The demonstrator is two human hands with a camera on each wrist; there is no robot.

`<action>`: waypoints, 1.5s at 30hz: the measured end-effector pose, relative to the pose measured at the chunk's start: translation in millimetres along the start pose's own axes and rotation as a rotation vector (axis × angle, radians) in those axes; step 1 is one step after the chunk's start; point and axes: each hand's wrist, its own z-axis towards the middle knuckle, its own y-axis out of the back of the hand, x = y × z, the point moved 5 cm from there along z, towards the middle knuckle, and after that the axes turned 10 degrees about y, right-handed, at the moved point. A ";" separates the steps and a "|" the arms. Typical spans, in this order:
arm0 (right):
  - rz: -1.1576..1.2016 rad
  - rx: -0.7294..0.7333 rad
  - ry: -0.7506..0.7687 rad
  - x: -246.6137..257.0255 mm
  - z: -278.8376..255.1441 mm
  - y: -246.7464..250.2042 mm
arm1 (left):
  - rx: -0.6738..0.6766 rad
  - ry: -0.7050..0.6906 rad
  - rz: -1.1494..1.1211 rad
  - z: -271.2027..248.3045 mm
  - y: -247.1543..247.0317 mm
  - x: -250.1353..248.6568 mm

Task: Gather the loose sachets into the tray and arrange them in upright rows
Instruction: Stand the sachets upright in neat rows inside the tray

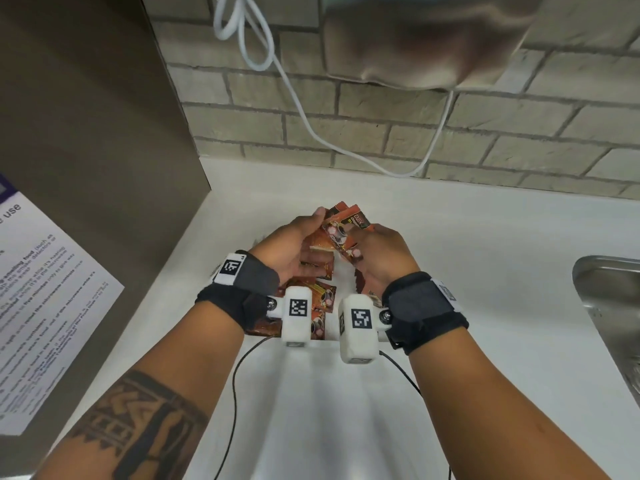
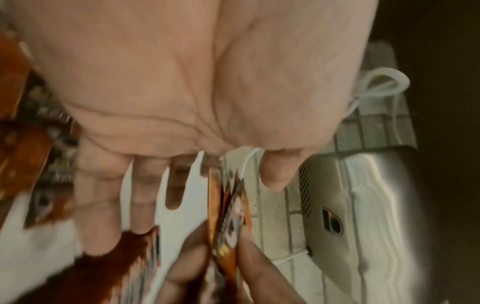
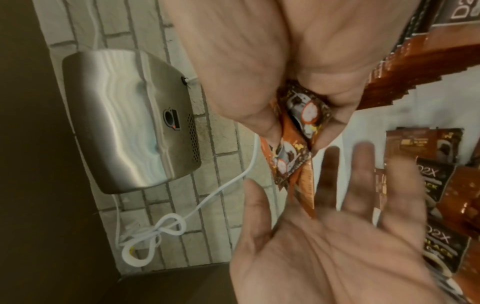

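Observation:
Over the white counter my right hand pinches a small bundle of orange-brown sachets between thumb and fingers; the right wrist view shows the same sachets standing on edge. My left hand is flat with straight, spread fingers, and its fingertips touch the bundle's left side. In the left wrist view the open palm faces the sachets. More loose sachets lie flat on the counter under my wrists. A packed row of sachets shows on edge. No tray is plainly visible.
A steel hand dryer hangs on the brick wall above, with a white cable drooping to the counter's back edge. A steel sink lies at the right. A brown panel with a printed notice bounds the left.

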 end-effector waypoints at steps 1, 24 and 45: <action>0.002 0.020 0.000 0.6 -1.0 -1.1 | 0.087 -0.010 -0.142 -0.4 -8.2 0.7; 0.119 0.195 0.088 15.7 -5.9 37.2 | -0.065 -0.300 -0.346 -14.9 -29.1 1.1; 0.142 0.302 0.126 19.8 -0.9 6.5 | 0.086 -0.273 -0.024 -20.7 15.1 -7.6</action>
